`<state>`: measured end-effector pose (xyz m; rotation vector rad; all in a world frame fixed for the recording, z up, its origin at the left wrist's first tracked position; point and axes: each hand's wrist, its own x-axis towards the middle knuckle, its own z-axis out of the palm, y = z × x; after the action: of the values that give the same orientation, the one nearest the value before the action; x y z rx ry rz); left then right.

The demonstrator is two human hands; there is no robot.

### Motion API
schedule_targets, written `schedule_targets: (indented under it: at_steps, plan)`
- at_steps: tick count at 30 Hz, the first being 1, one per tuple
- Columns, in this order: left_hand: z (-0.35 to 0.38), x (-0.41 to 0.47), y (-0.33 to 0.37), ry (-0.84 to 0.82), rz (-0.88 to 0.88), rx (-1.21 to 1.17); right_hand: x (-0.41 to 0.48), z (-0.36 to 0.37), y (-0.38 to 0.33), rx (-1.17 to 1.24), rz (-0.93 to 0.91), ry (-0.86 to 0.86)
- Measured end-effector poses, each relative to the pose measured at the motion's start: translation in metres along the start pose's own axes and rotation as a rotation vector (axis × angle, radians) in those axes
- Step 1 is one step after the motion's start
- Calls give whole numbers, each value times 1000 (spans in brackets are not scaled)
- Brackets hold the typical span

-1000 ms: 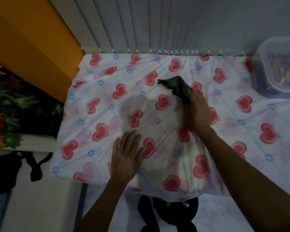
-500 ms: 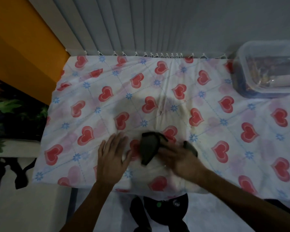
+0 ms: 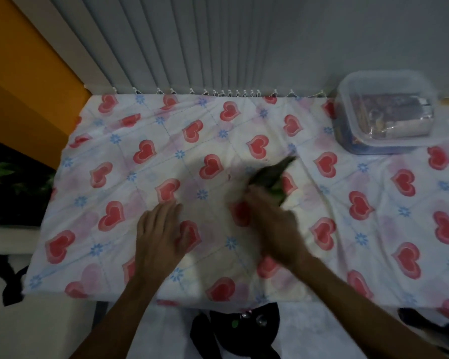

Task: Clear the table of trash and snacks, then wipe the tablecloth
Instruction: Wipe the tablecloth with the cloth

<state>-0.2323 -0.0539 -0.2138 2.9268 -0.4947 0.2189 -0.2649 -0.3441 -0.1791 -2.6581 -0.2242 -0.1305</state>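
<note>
A white tablecloth [image 3: 373,242] printed with red hearts and blue flowers covers the table. My right hand [image 3: 272,224] grips a dark green wiping cloth [image 3: 268,176] near the middle of the table; the cloth sticks out beyond my fingers toward the far right and is motion-blurred. My left hand [image 3: 157,234] lies flat on the tablecloth near the front edge, fingers straight, pressing the fabric down.
A clear lidded plastic container [image 3: 384,112] with snack packets inside stands at the back right corner. Grey vertical blinds [image 3: 192,42] hang behind the table. An orange wall [image 3: 24,73] and plants [image 3: 0,177] are at the left. A black object [image 3: 239,330] lies on the floor below.
My right hand pulled the cloth from the far middle back to the front edge, then pushed it out again toward the middle right. My left hand has stayed pressed on the tablecloth.
</note>
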Motion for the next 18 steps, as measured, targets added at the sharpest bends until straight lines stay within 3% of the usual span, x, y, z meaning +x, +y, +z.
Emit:
schedule_targets:
  at_steps: [3,6,14,18]
  plan:
    - [9,44,32,35,93,-39,1,43,-25,-108,-352,-186]
    - [24,59,51,-35,54,1,25,51,-11,-111,-357,-141]
    - [35,52,39,-130,39,-44,81,0,87,-278,-111,-6]
    - [34,45,35,-97,112,-48,111,-23,128,-294,213,17]
